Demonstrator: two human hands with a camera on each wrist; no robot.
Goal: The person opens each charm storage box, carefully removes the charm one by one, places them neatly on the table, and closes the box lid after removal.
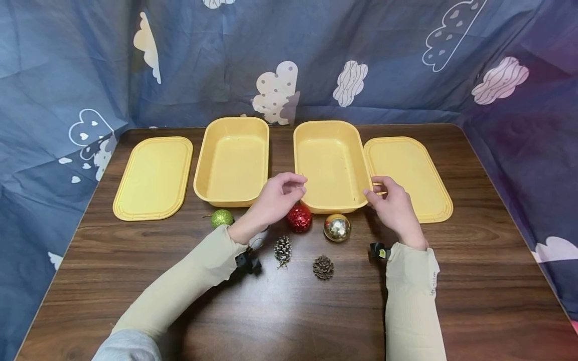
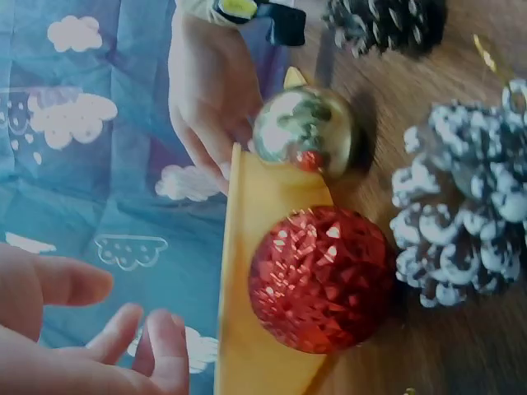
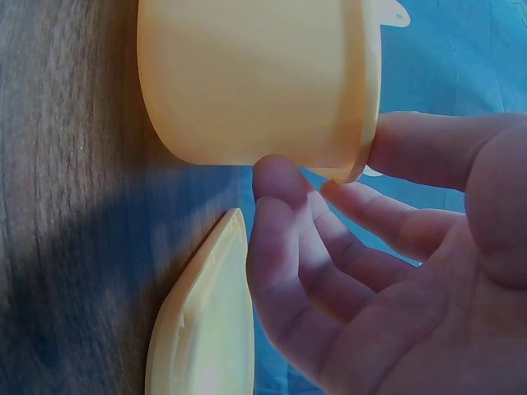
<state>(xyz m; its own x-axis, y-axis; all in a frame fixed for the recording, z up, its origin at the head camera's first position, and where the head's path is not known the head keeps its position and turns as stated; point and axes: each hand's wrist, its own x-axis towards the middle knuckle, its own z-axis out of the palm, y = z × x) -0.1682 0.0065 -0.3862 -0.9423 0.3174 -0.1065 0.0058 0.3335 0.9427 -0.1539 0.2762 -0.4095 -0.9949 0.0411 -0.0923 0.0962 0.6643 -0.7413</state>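
My right hand [image 1: 396,209] grips the right yellow box [image 1: 328,163] near its front right corner, thumb over the rim and fingers against the outer wall in the right wrist view. The left hand [image 1: 276,199] hovers by that box's left rim; its fingers [image 2: 169,350] are loosely bent with nothing between them in the left wrist view. Just in front of the box lie a faceted red bauble [image 1: 300,218] and a shiny gold bauble [image 1: 337,228]. A white-tipped pine cone [image 1: 283,249] and a brown pine cone [image 1: 323,267] lie closer to me.
Another yellow box [image 1: 235,160] stands to the left. Flat yellow lids lie at either side, one left [image 1: 153,178] and one right [image 1: 411,175]. A green glitter bauble [image 1: 222,218] and a pale round ornament [image 1: 258,240], partly hidden by the left wrist, sit before the left box.
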